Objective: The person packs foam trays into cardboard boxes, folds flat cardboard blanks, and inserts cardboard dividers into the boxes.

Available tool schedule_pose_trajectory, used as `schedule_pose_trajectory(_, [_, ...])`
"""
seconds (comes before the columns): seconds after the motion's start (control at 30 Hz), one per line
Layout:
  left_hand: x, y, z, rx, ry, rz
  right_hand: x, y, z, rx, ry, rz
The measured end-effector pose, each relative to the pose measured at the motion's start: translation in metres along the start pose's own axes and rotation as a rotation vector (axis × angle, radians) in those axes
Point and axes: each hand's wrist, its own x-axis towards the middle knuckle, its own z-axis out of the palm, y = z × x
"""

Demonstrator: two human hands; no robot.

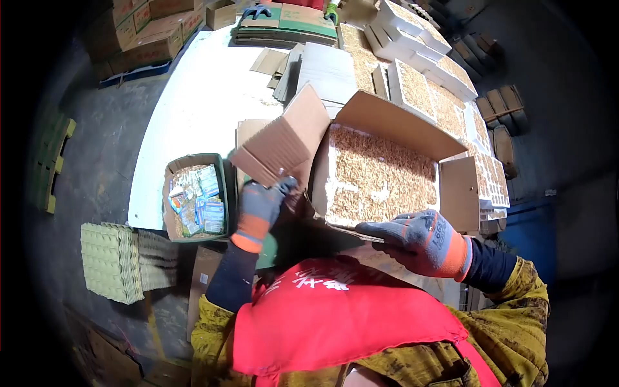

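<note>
An open cardboard box (400,111) stands in front of me, its far and right flaps raised. Inside it lies a white tray filled with tan, straw-like bits (380,171). My left hand (265,201), in a grey and orange glove, is closed at the lower edge of a bent cardboard flap (287,138) on the box's left; its fingertips are partly hidden. In a matching glove, my right hand (419,240) grips the box's near edge, fingers stretched along it and held together.
A small green box (225,193) of colourful packets stands left on the white table (174,109). More filled white trays (445,106) line the right. Flattened cartons (287,32) lie at the back, beside another person's gloved hand (256,11). Egg trays (113,261) are stacked lower left.
</note>
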Motion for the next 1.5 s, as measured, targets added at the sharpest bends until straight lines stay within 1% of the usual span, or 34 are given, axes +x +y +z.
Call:
schedule_pose_trajectory(0.03, [0.007,-0.002,-0.011,-0.051,0.001,-0.033,0.003,-0.006,-0.002,0.004,-0.016,0.009])
schedule_pose_trajectory(0.07, [0.007,-0.002,-0.015,-0.046,-0.011,0.000,0.005,-0.010,-0.005,-0.037,-0.044,0.014])
schedule_pose_trajectory(0.1, [0.008,-0.004,-0.022,-0.035,-0.031,0.042,0.012,-0.011,0.002,-0.007,-0.040,-0.019])
schedule_pose_trajectory(0.17, [0.009,-0.026,-0.020,0.176,-0.007,0.279,0.026,-0.009,0.009,0.068,-0.058,-0.076])
schedule_pose_trajectory(0.2, [0.013,-0.035,-0.021,0.282,0.014,0.401,0.035,-0.014,-0.002,0.154,-0.173,-0.078])
schedule_pose_trajectory(0.23, [0.012,-0.034,-0.022,0.164,0.019,0.328,0.044,-0.016,-0.015,0.293,-0.336,-0.019])
schedule_pose_trajectory(0.3, [0.001,-0.026,-0.014,-0.081,0.027,0.172,0.070,-0.003,-0.020,0.394,-0.338,-0.104])
schedule_pose_trajectory(0.33, [-0.004,-0.021,-0.008,-0.210,0.043,0.094,0.090,0.004,-0.021,0.296,-0.285,-0.192])
schedule_pose_trajectory(0.37, [-0.007,-0.021,-0.007,-0.146,0.050,0.103,0.110,0.015,-0.016,0.087,-0.188,-0.312])
schedule_pose_trajectory(0.43, [-0.005,-0.019,-0.006,-0.009,0.061,0.137,0.141,0.035,-0.004,0.004,-0.272,-0.393])
schedule_pose_trajectory(0.47, [-0.006,-0.018,-0.005,0.002,0.077,0.113,0.156,0.041,0.005,-0.015,-0.273,-0.511])
schedule_pose_trajectory(0.5, [-0.007,-0.019,-0.004,-0.003,0.095,0.164,0.168,0.047,0.012,-0.033,-0.276,-0.626])
schedule_pose_trajectory(0.53, [-0.008,-0.021,-0.001,0.027,0.150,0.166,0.172,0.050,0.017,-0.197,-0.369,-0.593])
schedule_pose_trajectory(0.57, [-0.007,-0.022,0.003,0.058,0.202,0.172,0.173,0.048,0.017,-0.194,-0.340,-0.594])
schedule_pose_trajectory(0.6, [-0.006,-0.025,0.010,-0.029,0.284,0.215,0.173,0.050,0.019,-0.225,-0.303,-0.613])
schedule_pose_trajectory(0.63, [-0.006,-0.028,0.008,-0.050,0.279,0.138,0.173,0.050,0.019,-0.252,-0.264,-0.628])
schedule_pose_trajectory(0.7, [-0.003,-0.034,0.003,-0.094,0.253,-0.015,0.173,0.048,0.014,-0.290,-0.297,-0.625])
schedule_pose_trajectory(0.77, [0.001,-0.027,0.005,-0.046,0.277,0.036,0.174,0.048,0.020,-0.303,-0.299,-0.580])
schedule_pose_trajectory(0.8, [0.003,-0.026,0.004,-0.026,0.284,0.079,0.178,0.045,0.022,-0.344,-0.346,-0.540])
schedule_pose_trajectory(0.83, [0.002,-0.024,0.002,0.003,0.283,0.119,0.181,0.048,0.028,-0.342,-0.265,-0.610])
schedule_pose_trajectory(0.87, [0.001,-0.017,-0.003,0.044,0.275,0.096,0.182,0.051,0.030,-0.339,-0.272,-0.606])
schedule_pose_trajectory(1.0, [0.006,-0.019,-0.002,-0.009,0.301,0.096,0.187,0.058,0.032,-0.333,-0.287,-0.629])
schedule_pose_trajectory(1.13, [0.007,-0.017,0.000,-0.023,0.295,0.061,0.187,0.061,0.030,-0.352,-0.403,-0.562])
schedule_pose_trajectory(1.23, [0.009,-0.013,-0.001,0.021,0.275,0.063,0.184,0.065,0.027,-0.260,-0.192,-0.668])
schedule_pose_trajectory(1.27, [0.010,-0.015,-0.002,0.039,0.262,0.058,0.184,0.072,0.028,-0.271,-0.199,-0.668])
schedule_pose_trajectory(1.3, [0.010,-0.017,-0.003,0.055,0.248,0.051,0.183,0.074,0.026,-0.233,-0.246,-0.659])
schedule_pose_trajectory(1.37, [0.011,-0.012,-0.004,0.194,0.216,0.034,0.183,0.077,0.022,-0.154,-0.342,-0.642])
schedule_pose_trajectory(1.4, [0.010,-0.009,-0.006,0.265,0.196,0.023,0.189,0.076,0.018,-0.196,-0.481,-0.567])
schedule_pose_trajectory(1.43, [0.011,-0.005,-0.005,0.256,0.217,0.065,0.195,0.074,0.013,-0.209,-0.592,-0.488])
schedule_pose_trajectory(1.5, [0.016,0.004,-0.005,0.236,0.260,0.153,0.209,0.080,0.015,-0.179,-0.651,-0.457])
